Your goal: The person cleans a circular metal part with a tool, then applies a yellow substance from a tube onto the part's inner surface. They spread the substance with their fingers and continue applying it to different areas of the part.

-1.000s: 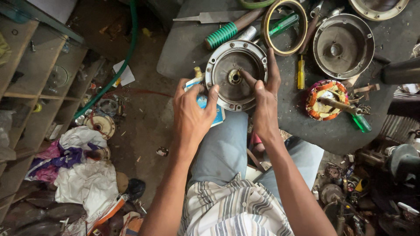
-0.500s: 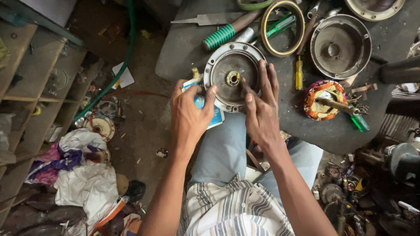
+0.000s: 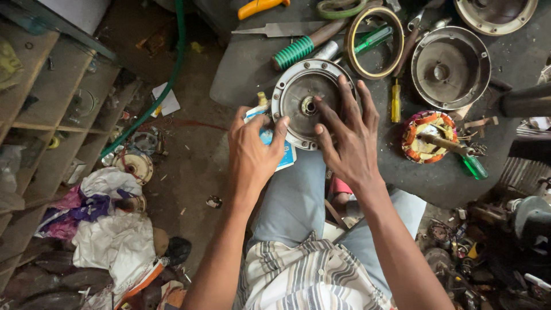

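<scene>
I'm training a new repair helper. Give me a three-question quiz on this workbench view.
1. True or false: the right hand lies with spread fingers on the round metal cover.
2. What does the left hand touch? A) the cover's rim B) the yellow screwdriver C) the green hose
3. Which colour is the ribbed handle above the cover?

Key: 1 true; 2 A; 3 green.
</scene>
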